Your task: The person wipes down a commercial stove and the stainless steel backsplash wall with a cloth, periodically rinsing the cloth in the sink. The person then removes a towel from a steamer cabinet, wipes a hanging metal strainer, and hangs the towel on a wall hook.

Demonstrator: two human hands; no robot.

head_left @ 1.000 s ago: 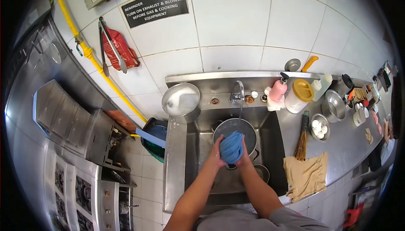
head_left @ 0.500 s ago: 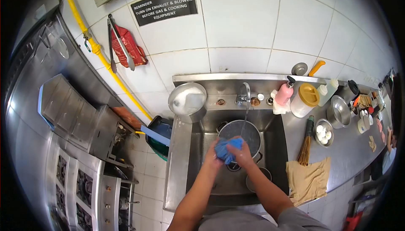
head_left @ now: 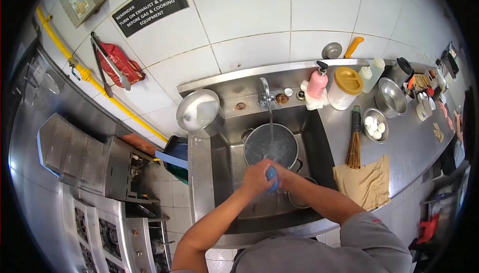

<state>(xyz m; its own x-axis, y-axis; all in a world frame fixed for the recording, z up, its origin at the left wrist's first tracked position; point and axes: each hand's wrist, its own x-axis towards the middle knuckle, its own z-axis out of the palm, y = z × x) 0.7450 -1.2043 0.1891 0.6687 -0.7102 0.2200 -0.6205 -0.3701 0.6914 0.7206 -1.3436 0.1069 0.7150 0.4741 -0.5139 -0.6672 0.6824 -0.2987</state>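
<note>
Both hands grip a blue cloth [head_left: 272, 174], bunched tightly between them over the sink [head_left: 229, 193]. My left hand [head_left: 257, 176] is wrapped round it from the left, and my right hand [head_left: 284, 176] closes on it from the right; most of the cloth is hidden by the fingers. Just beyond the hands, a metal pot [head_left: 259, 146] full of water stands in the basin, with water running into it from the faucet [head_left: 266, 93]. A smaller round container [head_left: 302, 199] lies in the sink by my right forearm, partly covered.
A pot with suds [head_left: 203, 116] stands on the sink's left ledge. On the right counter are a pink pump bottle [head_left: 317, 81], a yellow-lidded tub [head_left: 344, 88], a stick brush [head_left: 354, 143], a bowl of eggs [head_left: 375, 126] and a tan cloth [head_left: 364, 181]. A stove [head_left: 100, 223] is left.
The blue cloth, loosely bunched and largely visible before, is now squeezed tight between both hands. The hands have come together nearer my side of the pot, and the camera view has shifted.
</note>
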